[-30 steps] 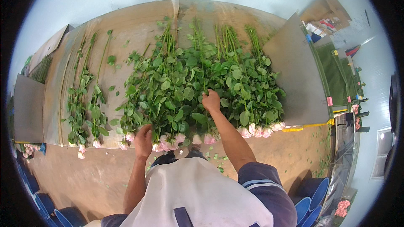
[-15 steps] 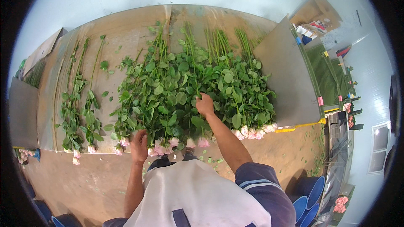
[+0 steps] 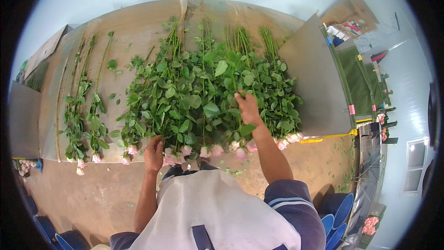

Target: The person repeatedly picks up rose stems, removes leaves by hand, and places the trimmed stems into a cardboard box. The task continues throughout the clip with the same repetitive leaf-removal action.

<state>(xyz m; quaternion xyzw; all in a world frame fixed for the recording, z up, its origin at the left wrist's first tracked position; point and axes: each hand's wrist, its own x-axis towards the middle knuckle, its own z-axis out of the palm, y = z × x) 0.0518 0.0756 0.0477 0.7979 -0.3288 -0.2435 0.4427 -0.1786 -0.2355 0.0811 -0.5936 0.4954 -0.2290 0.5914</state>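
Note:
My right hand [image 3: 248,108] is closed around the stem of a pink rose [image 3: 241,153]. The rose's leaves spread above the fist, and its bloom hangs below, by my forearm. My left hand [image 3: 153,154] hovers at the table's front edge with loosely bent fingers, seeming to hold nothing. It is beside a cluster of pink rose heads [image 3: 171,157]. Many leafy rose stems [image 3: 175,88] lie across the table [image 3: 134,23] in rows, cut ends away from me and blooms toward me. Farther left lie a few separate roses [image 3: 95,122].
A grey upright panel [image 3: 319,83] bounds the table on the right, another panel [image 3: 25,120] on the left. Behind the right panel are a cardboard box [image 3: 354,16] and green sheets [image 3: 354,74]. Blue buckets [image 3: 340,210] stand at lower right. Fallen leaves [image 3: 342,176] litter the floor.
My right hand has moved right and slightly farther from me, shifting the rose in it to the right. My left hand has barely moved.

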